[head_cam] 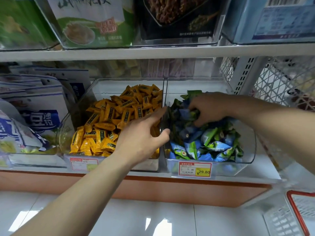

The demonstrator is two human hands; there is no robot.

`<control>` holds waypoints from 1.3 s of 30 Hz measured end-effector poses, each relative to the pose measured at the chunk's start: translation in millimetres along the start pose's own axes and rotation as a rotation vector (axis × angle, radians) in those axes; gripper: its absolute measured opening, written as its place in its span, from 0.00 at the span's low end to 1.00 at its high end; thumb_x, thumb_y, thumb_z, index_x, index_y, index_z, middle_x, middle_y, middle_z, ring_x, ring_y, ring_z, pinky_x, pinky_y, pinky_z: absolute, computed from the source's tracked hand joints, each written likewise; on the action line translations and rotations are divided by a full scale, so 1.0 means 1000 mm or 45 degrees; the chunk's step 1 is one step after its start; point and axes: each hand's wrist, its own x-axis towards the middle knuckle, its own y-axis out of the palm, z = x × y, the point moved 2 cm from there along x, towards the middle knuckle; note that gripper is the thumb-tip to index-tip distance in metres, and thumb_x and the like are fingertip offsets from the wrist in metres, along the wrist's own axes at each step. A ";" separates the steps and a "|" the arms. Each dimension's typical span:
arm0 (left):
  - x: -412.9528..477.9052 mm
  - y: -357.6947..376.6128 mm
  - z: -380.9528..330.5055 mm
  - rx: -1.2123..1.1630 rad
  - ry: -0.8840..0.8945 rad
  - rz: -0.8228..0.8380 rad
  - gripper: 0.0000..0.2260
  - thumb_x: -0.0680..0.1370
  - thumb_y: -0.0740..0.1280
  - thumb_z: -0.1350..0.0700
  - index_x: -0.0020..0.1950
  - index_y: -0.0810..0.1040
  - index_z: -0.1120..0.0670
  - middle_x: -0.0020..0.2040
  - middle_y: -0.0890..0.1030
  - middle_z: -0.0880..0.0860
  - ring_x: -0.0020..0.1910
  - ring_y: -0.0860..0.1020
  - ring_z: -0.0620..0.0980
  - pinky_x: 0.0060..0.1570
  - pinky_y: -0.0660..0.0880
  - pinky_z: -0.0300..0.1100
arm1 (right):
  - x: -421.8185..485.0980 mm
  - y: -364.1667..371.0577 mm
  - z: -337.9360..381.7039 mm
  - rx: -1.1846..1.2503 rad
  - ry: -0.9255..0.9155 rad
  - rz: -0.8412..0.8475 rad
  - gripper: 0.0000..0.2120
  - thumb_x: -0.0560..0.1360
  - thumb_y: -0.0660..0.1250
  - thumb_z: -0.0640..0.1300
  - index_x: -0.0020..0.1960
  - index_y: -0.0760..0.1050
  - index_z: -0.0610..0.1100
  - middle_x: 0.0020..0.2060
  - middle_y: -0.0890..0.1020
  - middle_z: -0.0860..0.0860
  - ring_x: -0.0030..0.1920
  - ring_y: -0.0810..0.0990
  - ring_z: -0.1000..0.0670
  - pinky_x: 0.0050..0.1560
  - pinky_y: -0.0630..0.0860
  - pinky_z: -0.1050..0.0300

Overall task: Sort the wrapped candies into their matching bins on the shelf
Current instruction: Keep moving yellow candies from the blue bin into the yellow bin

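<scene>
Clear plastic bins sit side by side on the shelf [153,53]: yellow candies [109,126] in the left bin [80,106], blue-green candies [209,143] in the right bin [247,147]. Left hand [143,138] lies open, fingers spread over the yellow pile, thumb at the divider. Right hand [211,109] is closed around a clump of blue-green candies in the right bin.

Glossy white tiled floor [153,218] under a white shelf unit [153,52] with orange base [170,191].
</scene>
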 end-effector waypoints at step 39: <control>-0.001 -0.001 -0.001 -0.063 -0.043 0.044 0.30 0.73 0.55 0.32 0.75 0.55 0.31 0.71 0.72 0.38 0.69 0.71 0.45 0.61 0.75 0.46 | 0.014 0.029 0.002 -0.123 0.141 0.057 0.25 0.70 0.71 0.63 0.64 0.76 0.56 0.49 0.82 0.53 0.45 0.76 0.50 0.32 0.63 0.63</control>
